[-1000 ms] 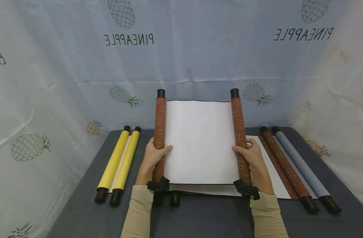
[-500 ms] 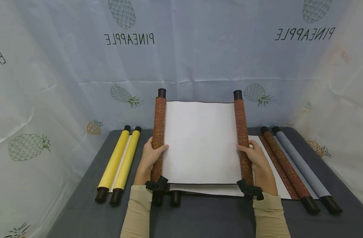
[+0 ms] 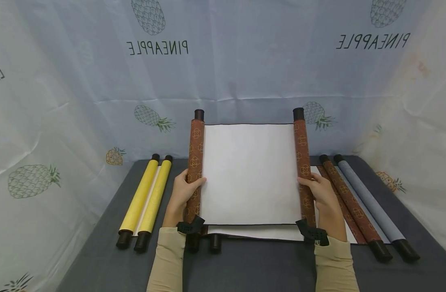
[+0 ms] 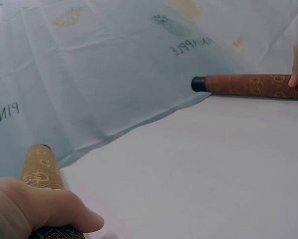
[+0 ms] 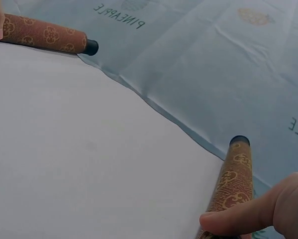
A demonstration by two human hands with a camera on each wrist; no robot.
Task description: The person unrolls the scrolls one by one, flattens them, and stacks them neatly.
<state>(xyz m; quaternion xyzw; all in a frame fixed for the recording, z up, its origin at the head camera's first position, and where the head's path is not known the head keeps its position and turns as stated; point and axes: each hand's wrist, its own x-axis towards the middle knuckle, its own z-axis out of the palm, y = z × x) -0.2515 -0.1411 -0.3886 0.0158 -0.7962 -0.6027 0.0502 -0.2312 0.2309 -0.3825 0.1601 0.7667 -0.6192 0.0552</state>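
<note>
A partly unrolled scroll with blank white paper (image 3: 249, 174) is held up, tilted toward me. Its two rollers are reddish brown with gold flower patterns and black end caps. My left hand (image 3: 184, 192) grips the left roller (image 3: 195, 148), thumb lying over the paper's edge. On the other side my right hand (image 3: 322, 194) grips the right roller (image 3: 302, 148), its thumb across the front. In the left wrist view the thumb (image 4: 59, 206) crosses the near roller; the right wrist view has the right thumb (image 5: 243, 216) likewise. The fingers behind the rollers are mostly hidden.
A yellow scroll (image 3: 156, 194) lies on the dark table (image 3: 244, 271) at left. At right lie a brown scroll roller (image 3: 350, 200) and a grey roller (image 3: 370, 196). Under the held scroll, another white sheet (image 3: 259, 232) and a black end cap (image 3: 215, 244) show. A pineapple-print curtain (image 3: 244, 73) stands behind.
My right hand has moved to the right with its roller, widening the span of white paper between the rollers. The left hand has shifted slightly left.
</note>
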